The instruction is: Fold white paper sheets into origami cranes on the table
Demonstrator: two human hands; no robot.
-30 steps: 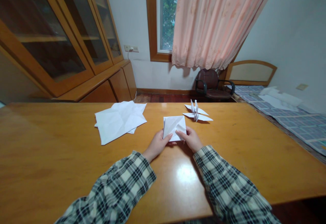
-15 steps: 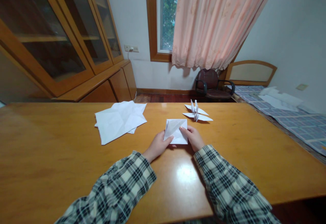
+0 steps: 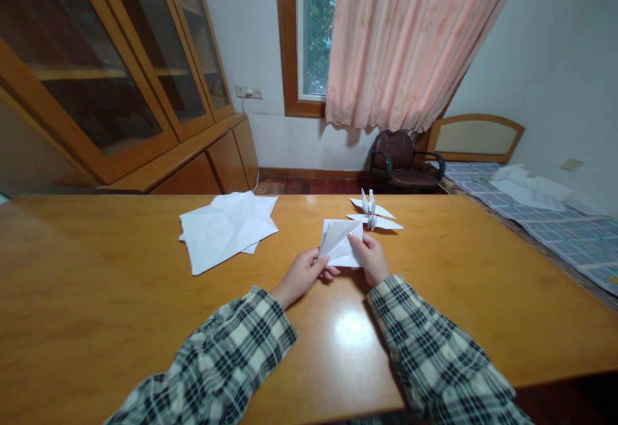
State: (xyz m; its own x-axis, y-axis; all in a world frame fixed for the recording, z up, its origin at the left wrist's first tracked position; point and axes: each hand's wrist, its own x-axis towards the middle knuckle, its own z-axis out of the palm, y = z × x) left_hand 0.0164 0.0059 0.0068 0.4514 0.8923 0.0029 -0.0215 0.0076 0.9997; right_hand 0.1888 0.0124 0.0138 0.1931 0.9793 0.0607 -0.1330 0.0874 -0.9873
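The folded paper [image 3: 340,243] sits between both hands near the middle of the desk [image 3: 120,296], at 12 o'clock from the wrists. The left hand [image 3: 304,273] meets it from 7 o'clock, its fingers [image 3: 324,261] closed in a pinch on the lower left corner. The right hand [image 3: 371,259] holds the right edge from 4 o'clock, with its fingers [image 3: 357,239] curled over the top face and the thumb hidden beneath. Both hands are equally near. The piece is roughly square, and its shaded crease runs from 7 to 1 o'clock. Whether it rests on the desk or is held just above it I cannot tell.

Counted: one folded paper in hand, one finished paper crane [image 3: 373,212] just beyond it at 1 o'clock, and one pile of loose sheets [image 3: 226,226] at 10 o'clock, well apart, with several overlapping sheets whose exact number is unclear
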